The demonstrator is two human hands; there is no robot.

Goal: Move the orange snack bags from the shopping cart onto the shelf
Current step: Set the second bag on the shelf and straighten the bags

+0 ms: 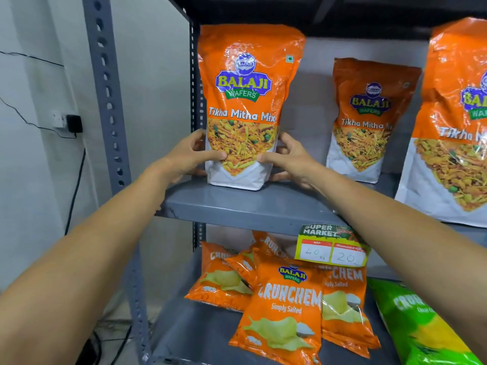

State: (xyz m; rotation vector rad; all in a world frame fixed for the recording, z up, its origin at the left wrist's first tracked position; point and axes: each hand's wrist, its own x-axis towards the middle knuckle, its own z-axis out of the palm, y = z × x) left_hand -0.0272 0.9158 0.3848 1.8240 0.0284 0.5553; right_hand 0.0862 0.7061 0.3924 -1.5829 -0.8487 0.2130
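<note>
An orange and white Tikha Mitha Mix snack bag (245,106) stands upright at the left end of the grey metal shelf (237,206). My left hand (189,156) grips its lower left side and my right hand (287,159) grips its lower right side. A second, same bag (369,119) stands further back in the middle of the shelf. A third one (453,127) stands at the right, cut off by the frame edge. The shopping cart is out of view.
The shelf below holds several orange Crunchem chip bags (284,312) and a green bag (421,325). A price tag (332,246) hangs on the shelf's front edge. A grey perforated upright (108,96) stands at the left, with a white wall, socket and cables behind it.
</note>
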